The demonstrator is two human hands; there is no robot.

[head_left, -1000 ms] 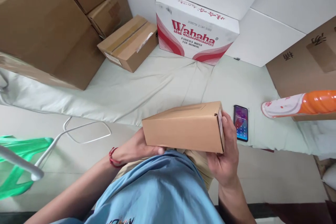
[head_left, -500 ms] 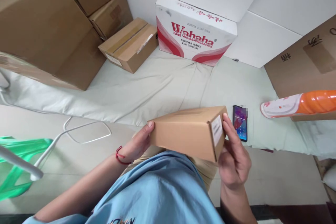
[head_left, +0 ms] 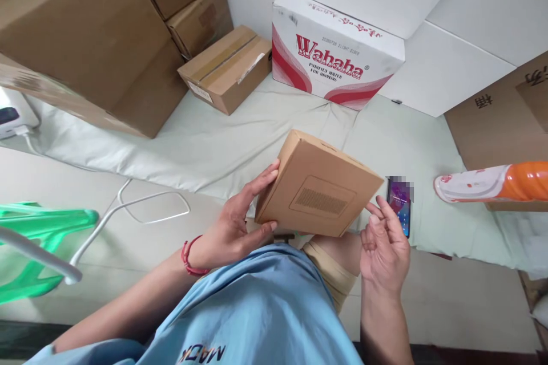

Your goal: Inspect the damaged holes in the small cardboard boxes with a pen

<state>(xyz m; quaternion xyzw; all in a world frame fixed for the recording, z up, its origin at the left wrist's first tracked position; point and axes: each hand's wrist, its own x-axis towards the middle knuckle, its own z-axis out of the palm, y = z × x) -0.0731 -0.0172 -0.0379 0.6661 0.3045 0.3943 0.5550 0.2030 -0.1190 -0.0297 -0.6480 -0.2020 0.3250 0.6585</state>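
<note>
A small brown cardboard box (head_left: pixel 314 174) is held tilted above my lap, its broad face with a printed dotted panel turned up toward me. My left hand (head_left: pixel 240 217) grips its left side, thumb on the near corner and fingers along the far edge. At the lower right edge of the box is my right hand (head_left: pixel 385 245), palm up with the fingers loosely curled and apart. Its fingertips are close to that edge; whether one touches is unclear. Just beyond them a smartphone (head_left: pixel 400 211) lies on the cloth with its screen lit.
A pale cloth-covered surface (head_left: pixel 180 142) runs across. On it stand a white and red Wahaha water carton (head_left: pixel 334 63), a taped brown box (head_left: pixel 226 71) and large cartons (head_left: pixel 94 45). An orange and white bottle (head_left: pixel 492 179) is at the right, a green plastic item (head_left: pixel 47 234) at the left.
The box has been turned so its broad printed face shows instead of its narrow side. My right hand has let go of its right end, while my left hand has shifted its grip.
</note>
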